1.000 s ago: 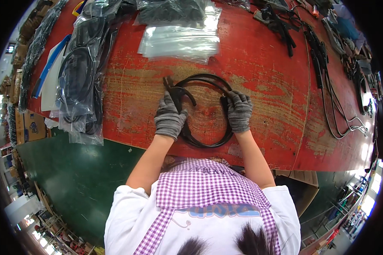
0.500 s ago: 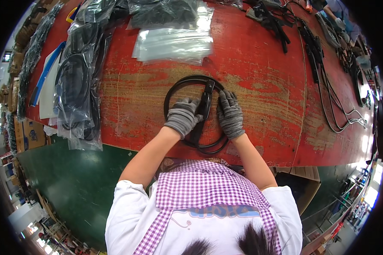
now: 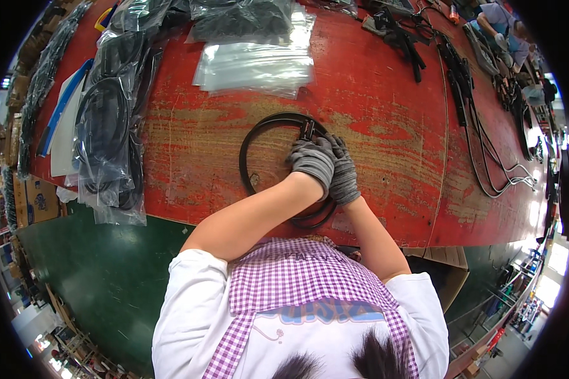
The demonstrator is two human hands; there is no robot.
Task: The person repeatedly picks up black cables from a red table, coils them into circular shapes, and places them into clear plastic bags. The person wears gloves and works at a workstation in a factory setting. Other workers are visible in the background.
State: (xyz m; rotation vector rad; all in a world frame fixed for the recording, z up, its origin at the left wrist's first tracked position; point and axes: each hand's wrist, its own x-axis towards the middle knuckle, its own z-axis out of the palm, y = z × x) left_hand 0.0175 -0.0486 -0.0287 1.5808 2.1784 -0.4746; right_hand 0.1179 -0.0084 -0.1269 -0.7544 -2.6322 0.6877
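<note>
Cable (image 3: pixel 253 151): coiled loop on red worktop (image 3: pixel 385 107), mid-front.
Left hand (image 3: pixel 314 160): gloved, gripping coil's right side.
Right hand (image 3: pixel 344 174): gloved, clamped beside it.
Advice: I'd keep turns stacked, tension even.

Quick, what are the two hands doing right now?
Left hand: closed on the black cable coil.
Right hand: closed on the same coil, pressed against the left.
</note>
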